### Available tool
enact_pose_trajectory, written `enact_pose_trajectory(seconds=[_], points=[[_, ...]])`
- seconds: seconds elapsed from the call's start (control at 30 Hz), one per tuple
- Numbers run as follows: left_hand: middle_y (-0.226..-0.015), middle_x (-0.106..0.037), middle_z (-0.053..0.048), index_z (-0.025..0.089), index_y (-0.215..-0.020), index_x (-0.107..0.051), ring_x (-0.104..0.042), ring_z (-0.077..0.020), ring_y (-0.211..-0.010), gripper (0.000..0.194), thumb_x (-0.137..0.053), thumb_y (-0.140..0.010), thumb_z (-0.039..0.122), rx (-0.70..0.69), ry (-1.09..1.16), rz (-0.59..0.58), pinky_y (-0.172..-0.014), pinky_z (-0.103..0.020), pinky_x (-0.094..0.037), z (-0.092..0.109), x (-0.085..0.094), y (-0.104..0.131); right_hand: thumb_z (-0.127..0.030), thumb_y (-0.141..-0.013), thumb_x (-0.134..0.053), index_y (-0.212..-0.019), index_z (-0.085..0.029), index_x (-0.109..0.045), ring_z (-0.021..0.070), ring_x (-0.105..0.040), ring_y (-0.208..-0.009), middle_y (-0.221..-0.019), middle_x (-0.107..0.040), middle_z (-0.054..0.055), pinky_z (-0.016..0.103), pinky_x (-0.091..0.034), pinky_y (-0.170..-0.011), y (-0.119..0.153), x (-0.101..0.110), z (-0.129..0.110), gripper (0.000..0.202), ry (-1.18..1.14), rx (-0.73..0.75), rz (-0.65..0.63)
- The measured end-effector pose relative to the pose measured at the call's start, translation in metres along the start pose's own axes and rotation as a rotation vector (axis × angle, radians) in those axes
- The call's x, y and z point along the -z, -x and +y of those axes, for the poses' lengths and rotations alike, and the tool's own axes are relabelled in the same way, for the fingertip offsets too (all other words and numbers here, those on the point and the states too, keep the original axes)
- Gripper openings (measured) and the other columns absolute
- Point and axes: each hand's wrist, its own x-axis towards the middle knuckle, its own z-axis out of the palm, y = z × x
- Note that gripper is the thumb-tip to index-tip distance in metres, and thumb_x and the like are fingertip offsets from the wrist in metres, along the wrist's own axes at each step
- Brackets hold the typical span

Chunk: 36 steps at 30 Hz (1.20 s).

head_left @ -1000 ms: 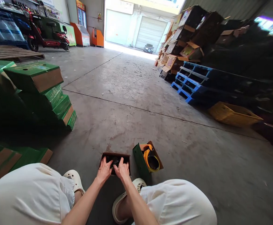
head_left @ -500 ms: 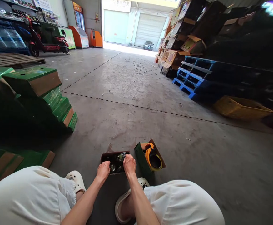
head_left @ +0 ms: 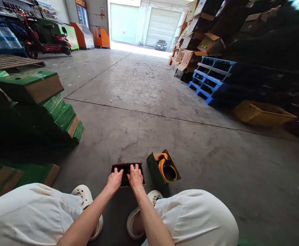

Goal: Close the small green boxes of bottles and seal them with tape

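On the floor between my feet stands a small open cardboard box (head_left: 125, 164) with dark contents (head_left: 125, 178) that I cannot make out. My left hand (head_left: 115, 178) reaches over its left side, fingers apart and pointing down into it. At the right side, my right hand (head_left: 135, 176) lies over the contents with its fingers spread. Both sets of fingertips are partly hidden inside. Just right of this box is a green open box (head_left: 154, 171). An orange tape dispenser (head_left: 161, 164) with a yellow-edged roll of tape (head_left: 176, 175) rests in it.
Green cartons (head_left: 59, 111) are stacked at the left, with more low beside my left knee. Blue pallets (head_left: 207, 82), a yellow crate (head_left: 262, 114) and piled cardboard boxes (head_left: 187, 59) stand at the right. A red scooter (head_left: 49, 46) is parked at the back left.
My hands have gone from closed at the box's two sides to spread fingers over its contents. The shiny clear plastic seen between them is now mostly covered.
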Motion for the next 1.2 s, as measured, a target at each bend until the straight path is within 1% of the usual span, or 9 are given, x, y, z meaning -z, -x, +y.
enact_pose_trajectory(seconds=[0.2,0.3,0.4,0.53,0.67,0.83,0.9,1.1,1.2], points=[[-0.139,-0.069,-0.007,0.025,-0.132,-0.069,-0.064,-0.0210,-0.131,0.065,-0.052,-0.077,-0.006,-0.277,0.173,-0.081,-0.112,-0.029,-0.047,-0.022,-0.012,-0.006,-0.014,-0.093,-0.061,-0.115,-0.019,-0.071,0.0216,-0.070,-0.111,-0.123,-0.072,0.010,0.026,-0.048,-0.093,-0.010,0.004,0.025,0.024,-0.317,-0.124,0.088],[-0.130,-0.075,-0.005,0.022,-0.111,-0.078,-0.062,-0.0212,-0.131,0.063,-0.049,-0.065,-0.009,-0.449,0.304,-0.074,-0.115,-0.031,-0.045,-0.035,-0.016,-0.012,-0.013,-0.096,-0.054,-0.109,-0.019,-0.074,0.0200,-0.069,-0.113,-0.119,-0.075,0.009,0.025,-0.047,-0.097,-0.014,0.000,0.026,0.024,-0.343,-0.122,0.094],[-0.126,-0.076,-0.004,0.022,-0.098,-0.081,-0.060,-0.0250,-0.128,0.056,-0.048,-0.064,-0.007,-0.474,0.315,-0.054,-0.113,-0.036,-0.047,-0.039,-0.020,-0.014,-0.011,-0.094,-0.054,-0.101,-0.020,-0.076,0.0188,-0.071,-0.104,-0.108,-0.078,0.006,0.022,-0.048,-0.092,-0.016,-0.008,0.021,0.025,-0.357,-0.106,0.059],[-0.128,-0.072,-0.004,0.023,-0.097,-0.078,-0.062,-0.0235,-0.119,0.050,-0.049,-0.069,-0.006,-0.407,0.245,-0.057,-0.107,-0.034,-0.048,-0.034,-0.018,-0.012,-0.008,-0.095,-0.051,-0.101,-0.017,-0.075,0.0191,-0.070,-0.095,-0.106,-0.074,0.009,0.023,-0.045,-0.081,-0.016,-0.018,0.013,0.026,-0.332,-0.132,0.045],[-0.128,-0.069,-0.006,0.022,-0.116,-0.069,-0.063,-0.0215,-0.117,0.049,-0.055,-0.074,0.002,-0.305,0.314,-0.104,-0.105,-0.030,-0.048,-0.032,-0.013,-0.012,-0.009,-0.095,-0.053,-0.106,-0.015,-0.073,0.0206,-0.069,-0.090,-0.103,-0.072,0.011,0.025,-0.043,-0.075,-0.018,-0.024,0.009,0.024,-0.316,-0.169,0.035],[-0.138,-0.070,-0.010,0.017,-0.139,-0.055,-0.061,-0.0208,-0.132,0.063,-0.045,-0.079,0.002,0.103,0.578,0.051,-0.111,-0.029,-0.045,-0.038,-0.009,-0.023,-0.015,-0.094,-0.061,-0.107,-0.016,-0.072,0.0229,-0.069,-0.099,-0.111,-0.072,0.013,0.026,-0.046,-0.082,-0.018,-0.025,0.012,0.017,-0.332,-0.179,0.045],[-0.136,-0.072,-0.012,0.015,-0.139,-0.057,-0.063,-0.0224,-0.132,0.063,-0.046,-0.078,0.002,0.189,0.617,0.040,-0.107,-0.030,-0.049,-0.039,-0.009,-0.028,-0.015,-0.098,-0.055,-0.104,-0.017,-0.071,0.0230,-0.068,-0.105,-0.112,-0.071,0.012,0.026,-0.046,-0.088,-0.016,-0.023,0.014,0.018,-0.348,-0.186,0.079],[-0.104,-0.080,-0.006,0.017,-0.119,-0.067,-0.076,-0.0239,-0.097,0.049,-0.051,-0.074,0.005,0.244,0.606,-0.079,-0.080,-0.031,-0.060,-0.032,-0.020,-0.037,-0.015,-0.102,-0.046,-0.105,-0.019,-0.068,0.0220,-0.068,-0.106,-0.113,-0.070,0.010,0.026,-0.046,-0.091,-0.008,-0.017,0.014,0.023,-0.384,-0.196,0.151],[-0.119,-0.079,-0.008,0.016,-0.127,-0.066,-0.074,-0.0227,-0.110,0.053,-0.049,-0.078,0.005,0.223,0.566,-0.079,-0.087,-0.029,-0.060,-0.029,-0.026,-0.035,-0.015,-0.101,-0.049,-0.108,-0.019,-0.067,0.0217,-0.068,-0.106,-0.116,-0.069,0.010,0.026,-0.047,-0.086,-0.008,-0.019,0.012,0.020,-0.388,-0.204,0.150]])
